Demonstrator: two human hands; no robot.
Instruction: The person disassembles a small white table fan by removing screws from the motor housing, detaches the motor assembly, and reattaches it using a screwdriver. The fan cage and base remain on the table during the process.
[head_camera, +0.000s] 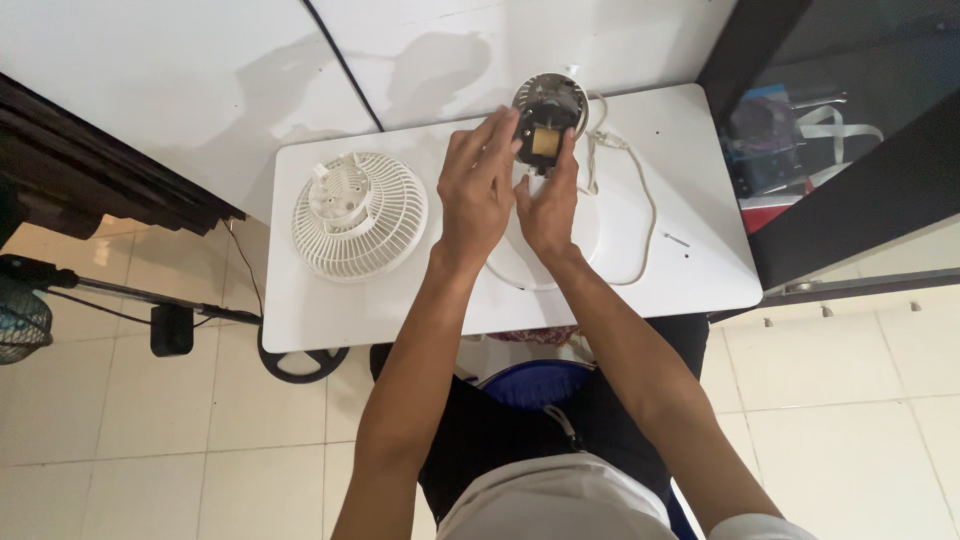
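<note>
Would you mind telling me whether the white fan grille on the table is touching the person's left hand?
Apart. The head view shows bare white table between the fan grille and the left hand, which reaches toward the fan motor instead.

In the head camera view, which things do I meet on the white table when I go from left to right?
White fan grille → left hand → right hand → white power cord → bare right end of the table.
</note>
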